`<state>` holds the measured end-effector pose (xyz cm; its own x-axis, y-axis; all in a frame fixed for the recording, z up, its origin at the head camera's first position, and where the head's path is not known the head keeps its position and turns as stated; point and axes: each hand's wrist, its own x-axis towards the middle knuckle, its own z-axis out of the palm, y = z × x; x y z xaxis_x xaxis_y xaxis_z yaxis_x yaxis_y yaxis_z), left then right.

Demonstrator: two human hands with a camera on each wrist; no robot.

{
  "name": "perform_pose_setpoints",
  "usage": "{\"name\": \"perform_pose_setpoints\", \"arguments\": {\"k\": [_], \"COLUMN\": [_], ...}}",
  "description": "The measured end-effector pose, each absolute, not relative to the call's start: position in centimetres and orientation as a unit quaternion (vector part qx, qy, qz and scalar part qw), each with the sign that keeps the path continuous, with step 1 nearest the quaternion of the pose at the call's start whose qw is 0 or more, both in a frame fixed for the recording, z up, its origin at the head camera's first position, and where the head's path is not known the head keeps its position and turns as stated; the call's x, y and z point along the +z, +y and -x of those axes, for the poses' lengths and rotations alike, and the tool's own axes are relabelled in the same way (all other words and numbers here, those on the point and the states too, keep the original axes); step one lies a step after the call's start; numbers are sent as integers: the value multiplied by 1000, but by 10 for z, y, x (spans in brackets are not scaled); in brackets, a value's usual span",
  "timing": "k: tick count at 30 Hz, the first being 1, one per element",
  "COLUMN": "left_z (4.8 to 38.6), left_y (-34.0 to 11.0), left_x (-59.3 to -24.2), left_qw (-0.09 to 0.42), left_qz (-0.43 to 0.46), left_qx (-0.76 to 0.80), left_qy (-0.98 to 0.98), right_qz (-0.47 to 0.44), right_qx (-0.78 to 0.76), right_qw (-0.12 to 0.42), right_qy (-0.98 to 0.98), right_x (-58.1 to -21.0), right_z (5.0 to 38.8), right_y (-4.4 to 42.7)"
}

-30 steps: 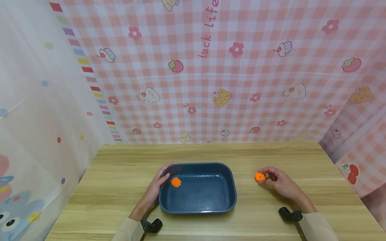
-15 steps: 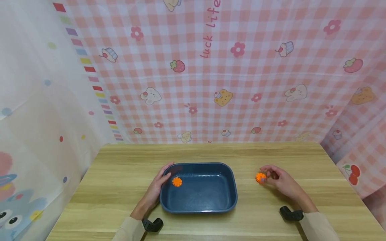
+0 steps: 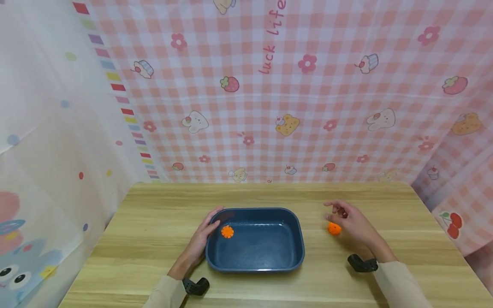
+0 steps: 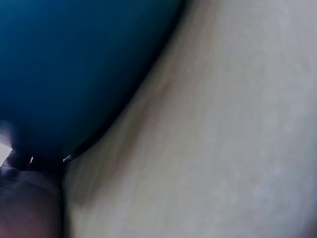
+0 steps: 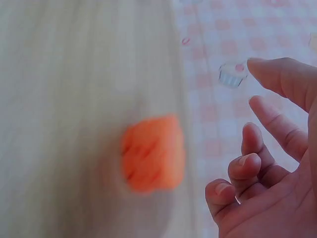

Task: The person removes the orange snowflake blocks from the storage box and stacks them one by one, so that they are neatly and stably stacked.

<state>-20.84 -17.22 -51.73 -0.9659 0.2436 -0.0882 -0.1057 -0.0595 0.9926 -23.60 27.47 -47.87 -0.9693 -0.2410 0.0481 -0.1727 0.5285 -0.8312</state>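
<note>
A dark blue rectangular tray (image 3: 262,252) sits mid-table. My left hand (image 3: 198,240) grips its left wall, thumb over the rim and fingers along the outside; the left wrist view shows the tray's blue side (image 4: 84,64) close up. Inside, near the left end, lies an orange notched disc (image 3: 227,232). To the right of the tray, an orange stack of notched discs (image 3: 334,229) stands on the table. Raised above it is my right hand (image 3: 353,223), fingers loosely bent and apart. In the right wrist view, a gap separates that hand (image 5: 280,168) from the blurred stack (image 5: 152,154).
The wooden table (image 3: 169,214) reaches back to a pink checked cloth (image 3: 246,107). A pale cloth (image 3: 50,141) hangs at the left. Black camera mounts sit on both wrists, the left mount (image 3: 196,286) just in front of the tray.
My right hand has let go of the orange stack and lifted up and away from it. The left hand keeps its hold on the tray. The head view has shifted slightly.
</note>
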Motion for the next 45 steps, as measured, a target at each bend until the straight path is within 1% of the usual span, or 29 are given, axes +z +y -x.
{"name": "perform_pose_setpoints", "arguments": {"k": [9,13,23,28,34,40,45], "left_z": [209,209,209,209,210,209,209], "left_y": [-171,-172,-173,-173,-173,-173,-173], "left_x": [-517,-517,-519,-519,-518,-517,-518], "left_qw": [119,122,132,134,130,137,138], "left_qz": [-53,-54,-66,-68,-65,-64,-51], "left_qx": [723,728,740,746,745,746,743], "left_qy": [678,673,656,648,651,649,653], "right_qz": [167,190,250,274,299,313,326], "right_qx": [-452,-452,-456,-449,-458,-458,-461], "right_qw": [19,23,69,83,100,119,164], "right_qy": [876,871,851,846,831,823,809], "right_x": [-458,-450,-432,-425,-426,-430,-435], "right_z": [249,256,267,269,274,274,273], "right_y": [241,223,170,143,114,90,72]}}
